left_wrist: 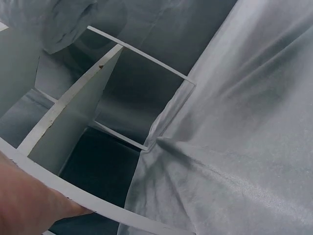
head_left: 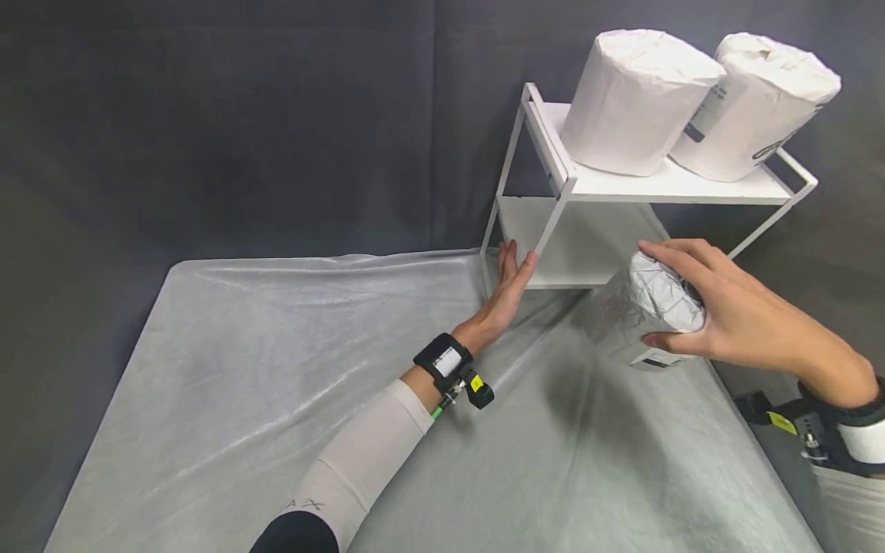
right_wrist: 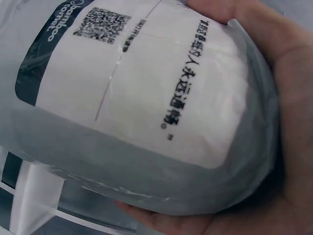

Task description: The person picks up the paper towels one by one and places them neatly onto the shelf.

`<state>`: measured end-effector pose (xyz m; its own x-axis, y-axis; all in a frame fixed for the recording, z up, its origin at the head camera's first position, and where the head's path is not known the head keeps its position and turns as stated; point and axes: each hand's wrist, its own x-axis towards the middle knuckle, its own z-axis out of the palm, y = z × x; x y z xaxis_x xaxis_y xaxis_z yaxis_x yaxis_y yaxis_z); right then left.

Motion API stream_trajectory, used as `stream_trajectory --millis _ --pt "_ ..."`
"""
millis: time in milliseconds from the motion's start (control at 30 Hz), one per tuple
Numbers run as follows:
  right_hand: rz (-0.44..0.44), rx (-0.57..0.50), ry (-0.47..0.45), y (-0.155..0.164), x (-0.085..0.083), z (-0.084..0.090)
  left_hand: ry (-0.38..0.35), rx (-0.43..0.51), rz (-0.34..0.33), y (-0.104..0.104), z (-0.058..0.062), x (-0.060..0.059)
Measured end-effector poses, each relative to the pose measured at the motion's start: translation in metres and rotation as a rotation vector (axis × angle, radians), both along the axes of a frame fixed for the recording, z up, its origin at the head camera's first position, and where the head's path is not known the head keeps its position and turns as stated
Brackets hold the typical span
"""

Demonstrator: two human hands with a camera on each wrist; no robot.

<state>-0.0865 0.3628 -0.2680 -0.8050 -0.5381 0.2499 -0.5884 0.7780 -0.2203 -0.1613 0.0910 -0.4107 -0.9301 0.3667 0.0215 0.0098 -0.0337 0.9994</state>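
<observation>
White rack [head_left: 563, 180], two wrapped rolls [head_left: 636, 100] atop.

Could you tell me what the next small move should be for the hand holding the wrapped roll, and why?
Probably ease the roll forward onto the lower shelf. The right hand holds it just in front of that shelf, whose visible part looks free, while two rolls fill most of the top shelf. The left hand rests against the rack's front leg, seemingly steadying it.
</observation>
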Motion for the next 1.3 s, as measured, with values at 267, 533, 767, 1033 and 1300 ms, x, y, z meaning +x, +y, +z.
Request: stream_trajectory --millis 267,533,767,1033,1300 --pt "-0.038 0.001 -0.001 0.005 -0.021 0.015 -0.007 -0.015 -0.002 0.001 0.001 0.000" --pt "-0.077 -0.002 -0.054 0.007 -0.040 0.016 -0.007 -0.021 -0.008 0.002 0.001 0.000" --pt "-0.130 0.022 -0.094 0.000 -0.044 0.015 0.002 -0.010 0.006 0.002 0.000 -0.001" --pt "-0.146 -0.005 -0.079 -0.008 -0.050 0.008 0.008 -0.001 0.008 0.001 0.000 -0.001" --pt "-0.133 -0.021 -0.059 -0.011 -0.064 -0.001 0.002 -0.019 -0.005 0.001 0.000 0.000"
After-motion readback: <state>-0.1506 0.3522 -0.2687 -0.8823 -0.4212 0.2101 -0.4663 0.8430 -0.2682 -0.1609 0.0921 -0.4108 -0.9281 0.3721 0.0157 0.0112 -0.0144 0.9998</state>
